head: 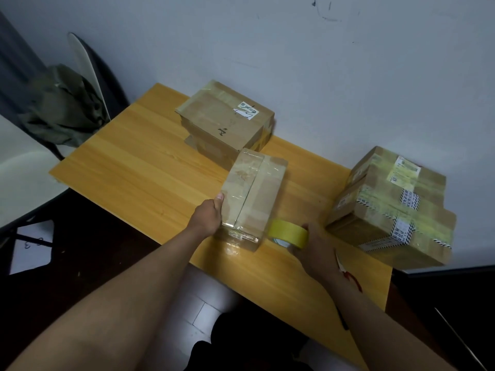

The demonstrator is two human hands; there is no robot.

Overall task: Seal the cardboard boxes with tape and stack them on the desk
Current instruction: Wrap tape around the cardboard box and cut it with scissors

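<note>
While left hand (207, 216) grips the box (253, 199) | right hand (312, 247) clutches tape roll (288, 232) | advice: press tape flat along seam.

Taped box (254, 196) mid-desk — yellow tape roll (288, 232) beside, perhaps touching
</note>
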